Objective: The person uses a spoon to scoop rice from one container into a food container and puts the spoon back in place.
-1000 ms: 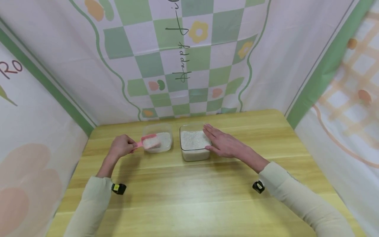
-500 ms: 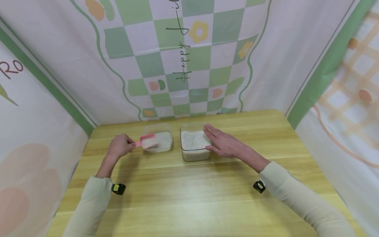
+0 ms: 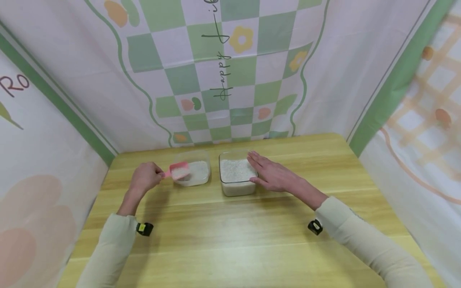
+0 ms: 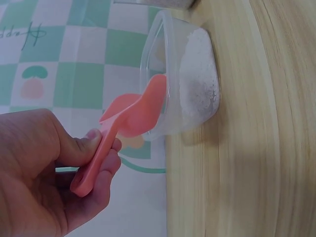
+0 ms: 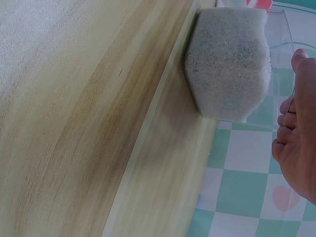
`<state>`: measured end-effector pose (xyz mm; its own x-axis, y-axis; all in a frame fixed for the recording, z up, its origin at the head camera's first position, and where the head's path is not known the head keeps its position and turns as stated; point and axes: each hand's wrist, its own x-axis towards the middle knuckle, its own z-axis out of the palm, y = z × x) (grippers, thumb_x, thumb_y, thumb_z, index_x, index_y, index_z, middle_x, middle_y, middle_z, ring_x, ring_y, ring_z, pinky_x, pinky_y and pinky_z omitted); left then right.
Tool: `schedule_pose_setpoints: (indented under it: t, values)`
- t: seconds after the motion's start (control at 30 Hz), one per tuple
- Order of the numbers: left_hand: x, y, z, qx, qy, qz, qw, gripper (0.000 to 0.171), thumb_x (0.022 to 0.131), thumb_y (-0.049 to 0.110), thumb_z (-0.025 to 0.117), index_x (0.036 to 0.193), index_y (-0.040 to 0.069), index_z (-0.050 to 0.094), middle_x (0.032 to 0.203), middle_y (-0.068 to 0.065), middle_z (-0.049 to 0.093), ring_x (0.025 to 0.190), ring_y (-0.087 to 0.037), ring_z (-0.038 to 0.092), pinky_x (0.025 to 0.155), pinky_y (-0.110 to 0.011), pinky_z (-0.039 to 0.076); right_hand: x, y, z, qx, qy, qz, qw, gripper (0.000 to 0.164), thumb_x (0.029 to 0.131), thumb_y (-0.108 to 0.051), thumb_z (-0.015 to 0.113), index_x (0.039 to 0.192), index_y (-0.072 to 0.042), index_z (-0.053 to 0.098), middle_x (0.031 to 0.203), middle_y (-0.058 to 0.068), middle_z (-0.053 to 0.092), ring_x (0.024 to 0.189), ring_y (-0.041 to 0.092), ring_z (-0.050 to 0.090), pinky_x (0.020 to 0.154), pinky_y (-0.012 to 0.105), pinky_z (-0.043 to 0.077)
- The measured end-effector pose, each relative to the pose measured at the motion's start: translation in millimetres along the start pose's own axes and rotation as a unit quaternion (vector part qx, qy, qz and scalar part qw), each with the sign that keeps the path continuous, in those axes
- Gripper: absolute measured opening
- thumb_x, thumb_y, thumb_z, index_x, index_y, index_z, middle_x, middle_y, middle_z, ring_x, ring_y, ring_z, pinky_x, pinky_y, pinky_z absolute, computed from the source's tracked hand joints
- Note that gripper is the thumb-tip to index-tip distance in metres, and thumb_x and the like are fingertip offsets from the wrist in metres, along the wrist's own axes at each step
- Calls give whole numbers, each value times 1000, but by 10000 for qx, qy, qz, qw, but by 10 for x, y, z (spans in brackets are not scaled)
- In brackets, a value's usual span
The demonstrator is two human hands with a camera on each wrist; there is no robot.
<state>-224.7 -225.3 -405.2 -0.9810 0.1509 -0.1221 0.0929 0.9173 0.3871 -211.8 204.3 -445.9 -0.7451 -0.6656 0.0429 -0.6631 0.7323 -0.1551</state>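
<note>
My left hand (image 3: 145, 177) pinches the handle of a pink scoop (image 3: 179, 171) between thumb and fingers. White grains that look like rice lie in the scoop, which is above the near-left rim of a clear plastic container (image 4: 163, 59). Inside that container is a shallow layer of rice (image 4: 197, 74). To its right stands a clear, dark-rimmed container (image 3: 238, 189), filled much higher with rice (image 5: 227, 64). My right hand (image 3: 271, 174) rests with fairly straight fingers on this container's right rim, the thumb at the near corner.
Both containers stand near the back of a wood-grain table (image 3: 230, 240). A checkered curtain (image 3: 230, 72) hangs right behind the table, and printed cloth hangs at both sides. A small black device (image 3: 145, 229) is on the left wrist, another (image 3: 315, 227) on the right.
The pink scoop has shifted slightly left and its bowl has tilted a little, still over the left container. The right hand and both containers have stayed in place.
</note>
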Motion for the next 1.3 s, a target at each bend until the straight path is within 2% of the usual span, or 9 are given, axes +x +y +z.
schedule_pose_setpoints:
  t: [0.23, 0.43, 0.53, 0.7, 0.9, 1.03, 1.13, 1.3]
  values:
    - [0, 55, -15, 258, 103, 24, 9996, 21, 94, 14, 64, 101, -1, 76, 83, -14, 75, 55, -15, 52, 53, -25, 40, -15, 6, 0, 51, 6, -11, 10000, 73, 105, -42, 43, 156, 4, 19, 165, 22, 14, 154, 33, 15, 122, 47, 25]
    - [9, 108, -29, 598, 224, -45, 9979, 20, 92, 14, 65, 100, 0, 77, 99, -20, 75, 65, -18, 61, 55, -26, 46, -12, 1, -3, 55, -23, -14, 10000, 73, 106, -44, 42, 156, 3, 17, 166, 21, 14, 154, 33, 14, 122, 47, 25]
    - [16, 131, -23, 763, 306, -57, 9966, 18, 91, 13, 66, 99, 1, 77, 102, -20, 75, 72, -23, 67, 58, -30, 52, -14, -1, 0, 36, -33, -9, 10000, 73, 106, -44, 42, 156, 3, 17, 165, 23, 16, 154, 33, 15, 122, 47, 25]
    - [30, 169, 13, 1164, 636, 11, 9912, 15, 88, 11, 68, 96, 4, 78, 96, -17, 76, 81, -29, 71, 66, -40, 58, -16, 3, 3, 37, -3, -9, 10000, 74, 105, -44, 43, 156, 3, 18, 165, 23, 16, 154, 33, 15, 122, 47, 25]
    - [28, 199, 78, 1757, 953, 270, 9794, 9, 86, 9, 70, 86, 2, 76, 77, -11, 70, 59, -20, 58, 47, -30, 47, -17, 3, -2, 31, 21, -19, 10000, 74, 105, -44, 43, 156, 3, 18, 165, 22, 16, 154, 33, 15, 122, 47, 26]
    - [21, 204, 124, 2065, 1186, 479, 9701, 6, 84, 5, 71, 82, 1, 75, 73, -11, 65, 56, -19, 54, 46, -31, 45, -22, -2, -6, 48, 21, -20, 10000, 73, 105, -44, 43, 156, 3, 18, 165, 22, 17, 154, 33, 16, 122, 47, 26]
    - [17, 204, 153, 2025, 1390, 593, 9675, 7, 85, 4, 71, 86, 2, 77, 76, -13, 66, 57, -22, 57, 48, -34, 49, -22, -7, -11, 60, 36, -22, 10000, 73, 105, -43, 43, 156, 3, 19, 165, 22, 17, 154, 34, 16, 121, 47, 26]
    - [23, 227, 153, 1347, 1620, 729, 9748, 12, 88, 5, 70, 95, 4, 79, 88, -15, 75, 69, -29, 69, 58, -41, 56, -24, -8, -18, 65, 3, -6, 10000, 73, 106, -43, 43, 156, 4, 18, 165, 21, 14, 154, 33, 16, 122, 47, 25]
